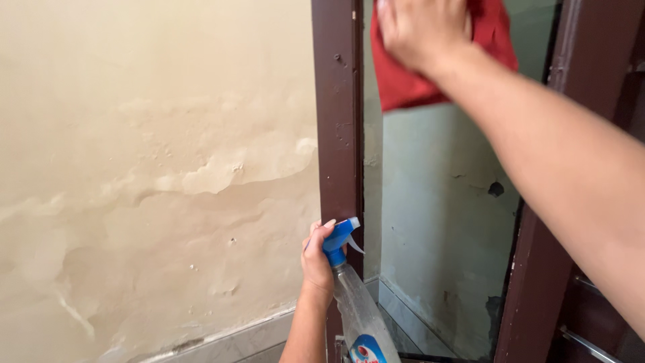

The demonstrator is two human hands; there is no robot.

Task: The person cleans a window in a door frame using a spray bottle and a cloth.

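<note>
A red cloth [430, 67] is pressed flat by the right hand [420, 30] against the glass pane [437, 202], high up just to the right of the brown door frame [338, 121], with the fingers spread over the cloth rather than curled around it. A clear spray bottle [356, 302] with a blue nozzle [338, 240] is gripped at the neck by the left hand [316, 262], fingers closed around it, low down and directly in front of the same door frame. To the left of the frame, a cream wall [154, 168] with peeling paint is seen.
</note>
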